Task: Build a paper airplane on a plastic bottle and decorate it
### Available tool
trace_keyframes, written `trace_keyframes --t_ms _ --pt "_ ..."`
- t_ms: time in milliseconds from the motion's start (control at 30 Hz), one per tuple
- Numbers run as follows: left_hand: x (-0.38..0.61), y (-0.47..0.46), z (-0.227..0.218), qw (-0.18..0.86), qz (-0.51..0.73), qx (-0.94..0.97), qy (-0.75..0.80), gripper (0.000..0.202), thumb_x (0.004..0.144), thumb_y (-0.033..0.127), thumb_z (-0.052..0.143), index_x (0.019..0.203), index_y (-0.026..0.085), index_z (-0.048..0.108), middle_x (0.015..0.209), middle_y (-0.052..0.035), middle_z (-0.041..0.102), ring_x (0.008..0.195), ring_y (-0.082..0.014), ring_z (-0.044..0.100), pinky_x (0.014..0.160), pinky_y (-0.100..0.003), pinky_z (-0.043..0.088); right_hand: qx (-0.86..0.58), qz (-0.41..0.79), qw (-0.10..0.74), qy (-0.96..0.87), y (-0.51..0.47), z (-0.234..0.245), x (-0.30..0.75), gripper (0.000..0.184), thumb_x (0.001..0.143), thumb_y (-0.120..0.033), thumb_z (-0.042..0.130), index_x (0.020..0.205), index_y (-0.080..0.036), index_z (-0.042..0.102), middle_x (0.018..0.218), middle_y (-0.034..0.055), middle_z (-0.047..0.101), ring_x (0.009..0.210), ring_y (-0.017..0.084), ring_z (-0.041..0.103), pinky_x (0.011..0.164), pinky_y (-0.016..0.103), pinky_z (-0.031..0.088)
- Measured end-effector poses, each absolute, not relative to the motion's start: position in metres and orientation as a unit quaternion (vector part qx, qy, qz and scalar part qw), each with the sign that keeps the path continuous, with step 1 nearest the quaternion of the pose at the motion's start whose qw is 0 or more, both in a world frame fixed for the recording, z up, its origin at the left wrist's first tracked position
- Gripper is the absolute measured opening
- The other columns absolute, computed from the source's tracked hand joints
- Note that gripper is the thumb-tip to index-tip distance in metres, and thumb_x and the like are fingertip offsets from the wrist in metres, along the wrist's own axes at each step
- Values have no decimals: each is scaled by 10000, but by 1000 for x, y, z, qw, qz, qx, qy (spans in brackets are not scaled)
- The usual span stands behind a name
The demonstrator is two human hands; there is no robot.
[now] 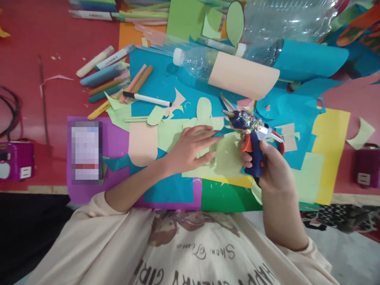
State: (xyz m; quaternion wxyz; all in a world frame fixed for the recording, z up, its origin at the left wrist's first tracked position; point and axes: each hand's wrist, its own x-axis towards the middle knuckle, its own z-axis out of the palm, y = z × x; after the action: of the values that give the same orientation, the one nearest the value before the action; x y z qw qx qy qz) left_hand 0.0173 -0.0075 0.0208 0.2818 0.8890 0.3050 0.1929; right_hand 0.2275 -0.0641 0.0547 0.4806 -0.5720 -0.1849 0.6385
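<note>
My left hand [192,148] lies palm down with its fingers apart on pale green paper [230,158]. Cut strips of the same green show beneath the fingers. My right hand [277,170] grips a dark blue glue gun [252,148] by its handle, the orange trigger facing left. Clumps of dried glue cover its barrel, and the nozzle points left, just above and to the right of my left fingertips. Behind the gun lies a pair of scissors [228,103], partly hidden, with a red handle showing at the right. A rounded green cutout [204,109] rests above my left hand.
Two clear plastic bottles wrapped in paper, one peach [243,75] and one blue [310,59], lie at the back. Several markers [103,75] and a black-and-white pen [148,99] are scattered left. A phone [86,152] sits on purple paper. Paper scraps cover the red table [59,99].
</note>
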Motion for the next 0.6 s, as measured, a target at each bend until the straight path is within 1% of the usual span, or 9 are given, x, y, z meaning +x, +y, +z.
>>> trace_keyframes --t_ms 200,300,333,367,400,467,533,567,600 --pt "0 11 38 316 275 839 347 283 992 391 451 1114 259 668 1320 -37 655 1284 -245 549 1106 -491 394 -592 546 568 -172 -62 60 249 373 563 -454 824 817 -213 699 679 -9 590 507 75 450 393 175 379" --pt "-16 38 46 346 422 737 397 221 959 428 538 1057 306 694 1270 20 679 1223 -226 602 1043 -480 490 -619 497 586 -162 -65 63 260 350 546 -437 815 786 -214 693 630 -15 552 505 92 452 382 190 369" --pt "-22 51 46 343 468 708 403 210 940 459 567 1019 330 713 1220 54 700 1201 -220 620 1064 -481 481 -627 486 587 -159 -66 63 263 344 541 -438 813 770 -214 690 619 -15 542 505 98 452 379 196 365" --pt "-30 66 45 335 514 684 393 223 920 503 584 1040 368 714 1178 79 710 1174 -217 637 1090 -484 465 -632 481 587 -158 -68 63 264 341 537 -441 811 757 -214 686 617 -15 538 504 101 451 375 201 360" --pt "-37 81 43 350 526 673 385 278 897 556 590 1115 412 684 1225 102 682 1160 -225 647 1065 -490 494 -633 480 586 -157 -69 62 265 342 535 -442 809 759 -216 685 618 -16 534 502 102 448 374 203 355" --pt "-53 111 40 337 440 691 464 418 900 637 524 1274 455 566 1369 116 579 1297 -243 550 1092 -493 481 -631 484 586 -160 -71 61 265 347 543 -437 804 782 -217 681 623 -20 534 503 99 454 380 198 355" --pt "-64 130 40 248 292 739 555 615 845 649 608 1384 389 467 1492 114 438 1487 -272 271 1248 -527 274 -628 486 586 -161 -73 59 264 344 552 -423 793 800 -214 679 617 -19 547 501 101 469 383 200 360" --pt "-66 133 42 200 221 750 591 646 816 638 655 1366 336 500 1525 99 381 1512 -322 168 1270 -566 177 -628 485 586 -162 -73 59 264 337 557 -416 784 804 -212 680 613 -16 557 498 105 479 380 205 364" --pt "-66 133 45 168 171 756 609 608 823 598 669 1339 304 538 1537 69 362 1498 -369 176 1258 -596 160 -630 484 585 -162 -74 59 263 329 559 -409 775 804 -210 681 608 -14 567 493 110 489 378 211 370"
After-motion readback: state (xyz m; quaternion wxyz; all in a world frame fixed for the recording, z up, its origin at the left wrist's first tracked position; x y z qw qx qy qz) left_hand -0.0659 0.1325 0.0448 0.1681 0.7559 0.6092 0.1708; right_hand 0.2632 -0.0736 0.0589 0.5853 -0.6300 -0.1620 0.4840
